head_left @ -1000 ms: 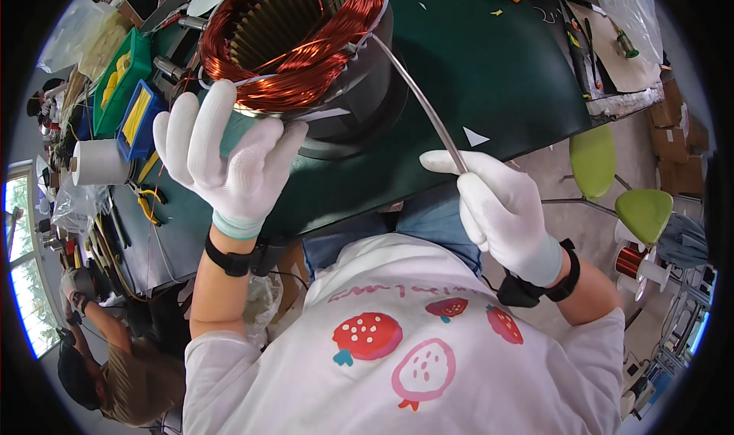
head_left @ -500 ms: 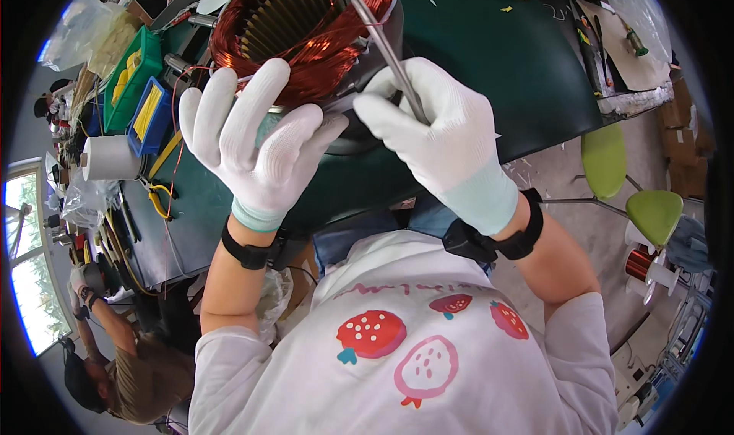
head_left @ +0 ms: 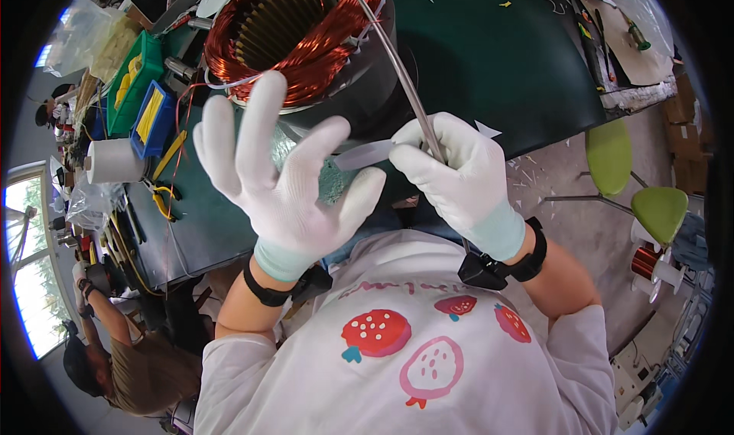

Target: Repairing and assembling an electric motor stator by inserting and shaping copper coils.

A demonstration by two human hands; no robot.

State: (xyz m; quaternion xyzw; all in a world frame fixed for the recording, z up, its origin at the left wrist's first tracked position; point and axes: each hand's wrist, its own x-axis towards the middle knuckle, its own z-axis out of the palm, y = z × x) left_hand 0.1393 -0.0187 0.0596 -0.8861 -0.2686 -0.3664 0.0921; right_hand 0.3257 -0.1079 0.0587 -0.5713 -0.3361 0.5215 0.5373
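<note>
My right hand, in a white knit glove, is closed round a long, slim, pointed metal tool that slants up and left. Thumb and forefinger of that hand also pinch a translucent plastic strip. My left hand, gloved the same way, is raised with its fingers spread and nothing held. Its thumb is just below the strip's free end, apart from it. Beyond both hands stands a motor stator with copper windings round a slotted core. A speckled pale green thing shows partly behind my left hand.
On the dark green bench at left are a green bin, a blue bin, a white spool and yellow-handled pliers. Green chairs stand right. Another person works at lower left.
Both hands have drawn back from the stator toward my body. The left fingers have spread wider, and the plastic strip now shows clearly in my right hand. The tool has come down with it.
</note>
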